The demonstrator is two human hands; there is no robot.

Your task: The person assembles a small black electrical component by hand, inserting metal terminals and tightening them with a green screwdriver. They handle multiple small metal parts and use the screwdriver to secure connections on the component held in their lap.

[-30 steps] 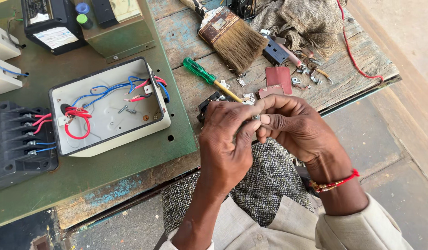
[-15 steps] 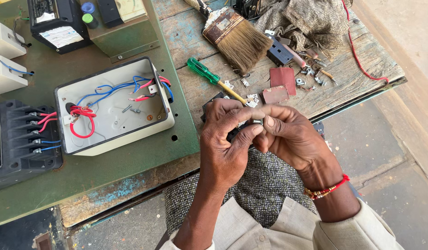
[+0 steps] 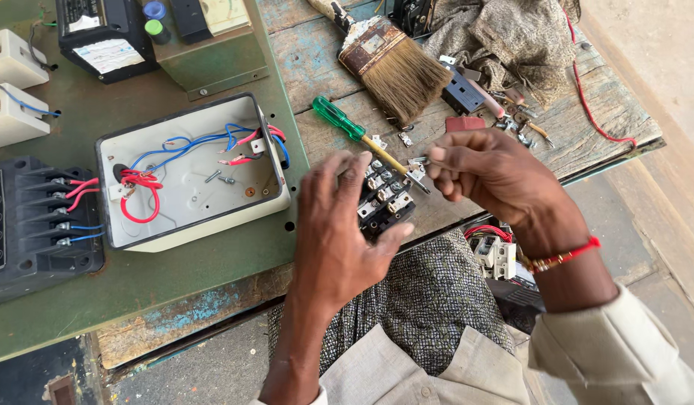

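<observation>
We find the head view bright, lit by soft, even daylight; shadows are faint, with only a dim patch below the bench at lower left. No glare shows. Focus is sharp across the frame, with slight motion softening on the left hand. Edge distortion is mild.

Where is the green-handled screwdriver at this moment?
In the head view, the green-handled screwdriver lies on the wooden table, right of the open white box and below the paintbrush, its tip toward the right hand.
</observation>
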